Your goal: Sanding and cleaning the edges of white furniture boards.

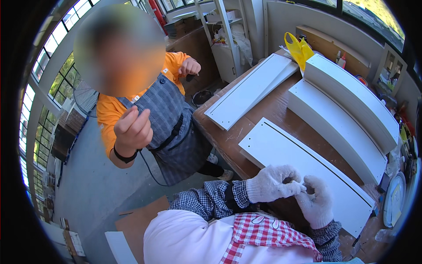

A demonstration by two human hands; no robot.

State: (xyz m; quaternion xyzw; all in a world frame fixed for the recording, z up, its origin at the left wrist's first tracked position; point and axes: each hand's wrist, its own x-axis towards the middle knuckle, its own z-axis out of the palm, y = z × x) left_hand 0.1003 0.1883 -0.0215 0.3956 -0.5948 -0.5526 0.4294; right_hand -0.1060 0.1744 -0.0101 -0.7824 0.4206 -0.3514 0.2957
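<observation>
White knit work gloves cover both my hands, which meet fingertip to fingertip above the near edge of a long white panel. My left hand (272,182) is closed in a pinch, thumb and forefinger together. Facing it, my right hand (316,203) pinches at the same spot. Whatever sits between the fingertips is too small to make out. Beneath and beyond them lies the white panel (294,160), flat on the brown-covered table (274,112), with a dark groove along its far long edge and small holes at its left end.
Across the table's left corner stands a co-worker (162,127) in an orange top and checked apron, one hand (134,130) raised. More white panels (250,92) lie farther back. Stacked white panels (338,127) stand at the right, near a yellow plastic bag (299,50).
</observation>
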